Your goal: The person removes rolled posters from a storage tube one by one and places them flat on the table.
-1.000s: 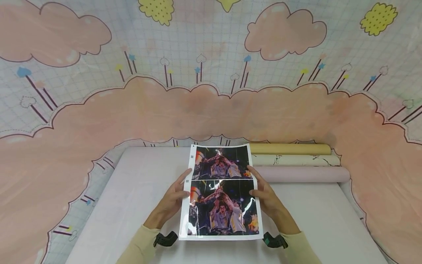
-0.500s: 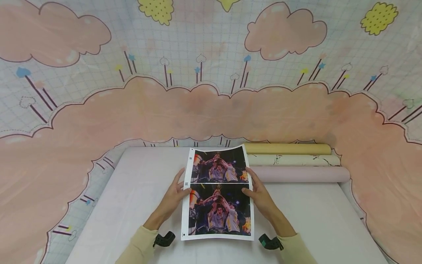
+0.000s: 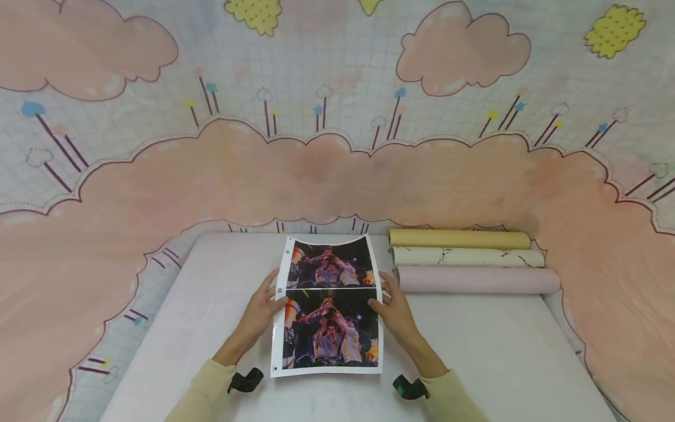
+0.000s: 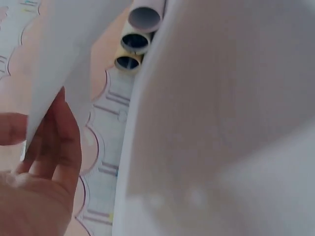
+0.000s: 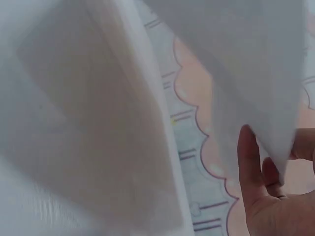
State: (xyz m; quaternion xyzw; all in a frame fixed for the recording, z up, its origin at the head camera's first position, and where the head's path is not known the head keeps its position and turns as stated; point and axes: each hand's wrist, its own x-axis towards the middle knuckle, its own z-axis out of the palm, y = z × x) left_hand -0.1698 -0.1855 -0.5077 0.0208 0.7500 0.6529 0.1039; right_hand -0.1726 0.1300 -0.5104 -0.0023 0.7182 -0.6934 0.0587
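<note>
Paper print (image 3: 328, 306) is pinched by left hand (image 3: 256, 312) and right hand (image 3: 398, 313)

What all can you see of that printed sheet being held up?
The printed sheet looks like thin, bendable paper with a white border. Two near-identical photos are stacked on its front, each showing people with raised arms. A white line parts them, and small dark marks sit along its left side. The back looks plain white. Slightly curved, it is held above the white table. The left grip and right grip pinch its side edges, thumbs in front, fingers behind.
</note>
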